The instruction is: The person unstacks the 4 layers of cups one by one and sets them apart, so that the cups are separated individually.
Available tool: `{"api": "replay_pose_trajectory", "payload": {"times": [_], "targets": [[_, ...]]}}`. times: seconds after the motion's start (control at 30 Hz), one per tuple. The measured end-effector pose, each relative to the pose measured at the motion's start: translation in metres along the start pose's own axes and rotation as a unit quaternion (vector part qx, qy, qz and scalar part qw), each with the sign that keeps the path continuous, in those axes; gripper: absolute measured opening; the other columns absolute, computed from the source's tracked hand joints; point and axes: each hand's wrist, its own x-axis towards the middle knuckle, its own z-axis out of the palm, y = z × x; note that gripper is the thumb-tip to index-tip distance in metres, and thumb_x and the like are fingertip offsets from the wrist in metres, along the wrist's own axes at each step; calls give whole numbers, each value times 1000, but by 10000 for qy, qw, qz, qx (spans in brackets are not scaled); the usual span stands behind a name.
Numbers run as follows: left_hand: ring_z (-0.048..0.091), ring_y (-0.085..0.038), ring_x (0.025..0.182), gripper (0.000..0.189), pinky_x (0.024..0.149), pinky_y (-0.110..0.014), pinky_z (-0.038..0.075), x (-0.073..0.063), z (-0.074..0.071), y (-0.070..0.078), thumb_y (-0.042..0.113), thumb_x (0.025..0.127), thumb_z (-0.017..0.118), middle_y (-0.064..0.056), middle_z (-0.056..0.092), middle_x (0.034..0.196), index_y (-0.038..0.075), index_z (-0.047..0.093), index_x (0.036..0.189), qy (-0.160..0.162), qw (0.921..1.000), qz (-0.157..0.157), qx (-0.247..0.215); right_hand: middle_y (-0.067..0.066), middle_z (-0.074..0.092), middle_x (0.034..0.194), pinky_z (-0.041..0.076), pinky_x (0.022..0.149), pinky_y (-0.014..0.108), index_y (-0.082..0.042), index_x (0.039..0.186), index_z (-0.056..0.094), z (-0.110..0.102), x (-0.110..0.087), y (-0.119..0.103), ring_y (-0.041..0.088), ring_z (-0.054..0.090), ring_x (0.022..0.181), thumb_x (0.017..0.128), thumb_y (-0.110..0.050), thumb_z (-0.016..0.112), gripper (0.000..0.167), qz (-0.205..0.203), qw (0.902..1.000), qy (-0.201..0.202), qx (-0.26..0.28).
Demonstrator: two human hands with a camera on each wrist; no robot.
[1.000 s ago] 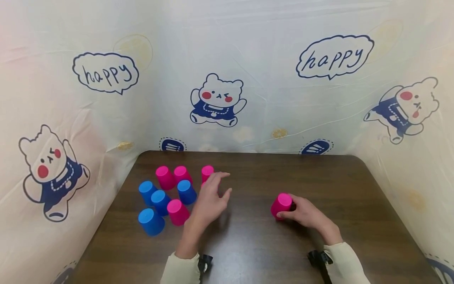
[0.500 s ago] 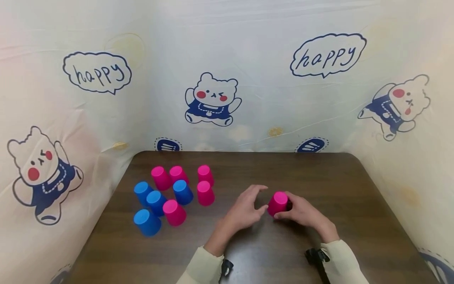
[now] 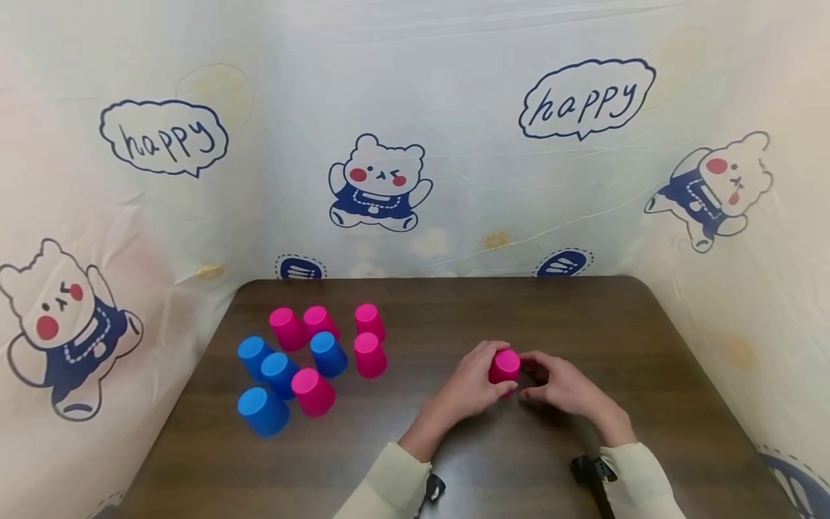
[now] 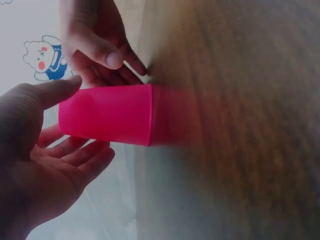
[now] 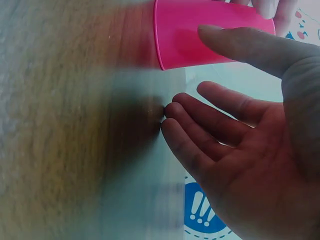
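An upside-down pink cup (image 3: pixel 504 366) stands on the table between the two hands. My left hand (image 3: pixel 470 382) grips it from the left, thumb on the near side and fingers behind; in the left wrist view the pink cup (image 4: pixel 107 114) lies between that thumb and fingers. Just to the right, my right hand (image 3: pixel 564 386) is spread with nothing held. In the right wrist view, the right hand's palm (image 5: pixel 255 155) shows, its fingers extended below the cup and its thumb in front of the cup; whether the thumb touches is unclear.
On the left of the brown table (image 3: pixel 441 310) several upside-down cups stand in a loose group, among them a blue cup (image 3: pixel 263 412), a pink cup (image 3: pixel 313 393) and another pink cup (image 3: pixel 370 355). A printed cloth (image 3: pixel 467 94) encloses the table's back and sides.
My left hand has come right from the group of cups and taken hold of the single pink cup. My right hand has let go of that cup and opened beside it.
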Motion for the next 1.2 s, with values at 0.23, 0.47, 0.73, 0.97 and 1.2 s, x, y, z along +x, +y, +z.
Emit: {"api": "replay_pose_trajectory", "payload": {"times": [0.23,0.47,0.73,0.97,1.2], "targets": [[62,-16,120,56,102,-30,57,-5,-4,-6,16,94,81,-2,63,136,12,56,145,297,9995,-23,136,14,69,129,55,103,57,-5,135,64,2,2,-3,32,66,115,90,-18,83,51,-51,9999,-7,-89],[64,-21,120,56,101,-37,58,-32,-32,-11,16,92,83,-6,65,133,10,58,141,746,9965,-201,307,13,73,122,58,98,53,-4,129,68,8,5,-9,29,68,110,98,-18,75,35,-180,9994,211,-220],[66,-26,118,56,99,-45,60,-77,-72,-22,12,87,86,-9,67,130,8,60,137,1508,9872,-478,200,2,75,116,60,93,47,-11,124,73,19,8,-24,17,68,102,102,-32,71,30,-203,9981,331,-477],[65,-30,122,61,99,-50,60,-118,-100,-37,9,85,88,-10,66,133,9,59,139,2060,9705,-1231,223,4,75,120,60,92,46,-10,128,71,23,8,-30,17,69,103,104,-36,67,36,-275,9980,174,-539],[60,-34,132,71,100,-53,59,-143,-120,-52,11,85,89,-9,61,141,13,53,146,2327,9494,-2107,97,6,75,123,60,90,46,-8,130,70,24,8,-32,20,70,106,105,-36,66,38,-348,9978,71,-561]]}}
